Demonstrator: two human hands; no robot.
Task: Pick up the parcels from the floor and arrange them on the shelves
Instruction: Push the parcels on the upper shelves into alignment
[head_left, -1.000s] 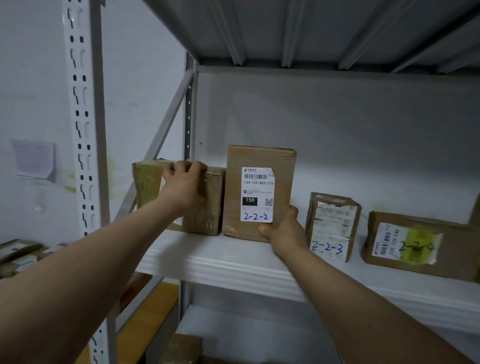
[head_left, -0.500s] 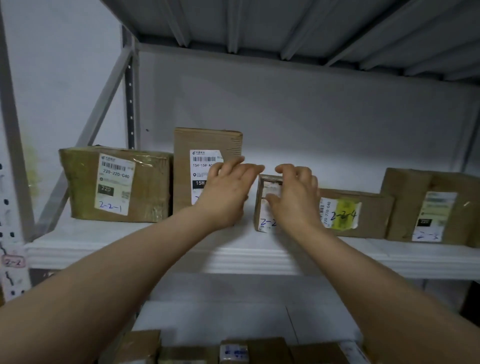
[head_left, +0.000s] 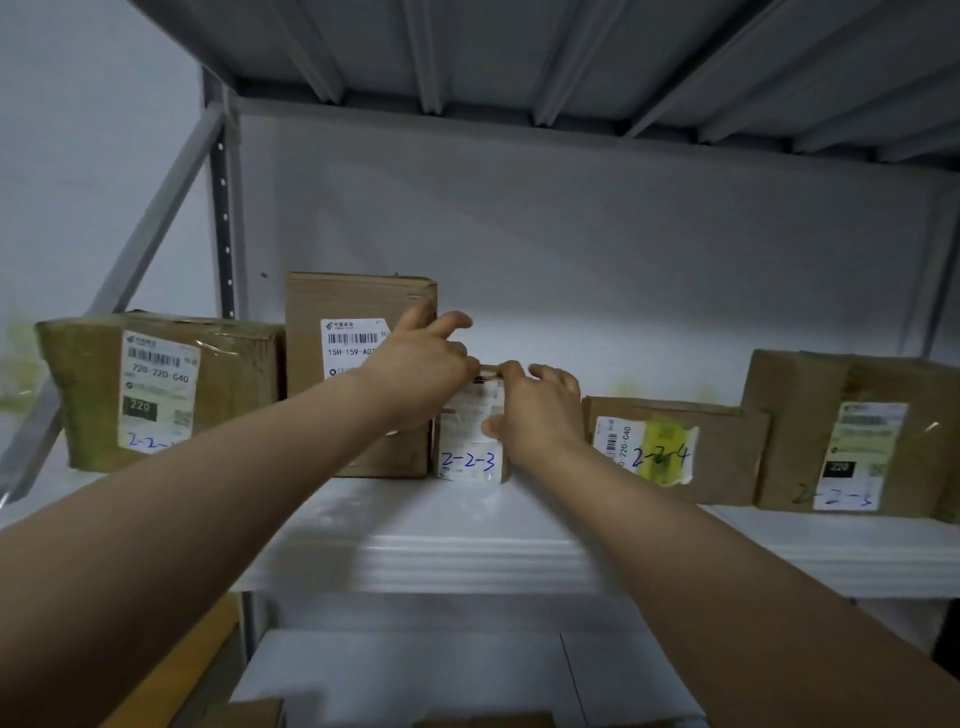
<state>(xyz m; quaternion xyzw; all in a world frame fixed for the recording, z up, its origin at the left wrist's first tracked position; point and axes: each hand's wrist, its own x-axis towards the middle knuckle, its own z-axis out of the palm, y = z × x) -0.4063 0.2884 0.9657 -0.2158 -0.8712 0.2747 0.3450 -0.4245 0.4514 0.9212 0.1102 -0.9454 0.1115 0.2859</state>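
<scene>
The small parcel (head_left: 457, 434) marked 2-2-3 stands on the shelf (head_left: 467, 551), back from its front edge, touching the tall parcel (head_left: 337, 301) on one side and near the flat parcel (head_left: 727, 441) on the other. It is gripped by the right hand (head_left: 540, 415), thumb on the label (head_left: 470, 462) and fingers curled over the top, while the left hand (head_left: 421, 369) is laid with loose, straight fingers at its upper corner. It is best squared label-forward and released only once seated flat.
</scene>
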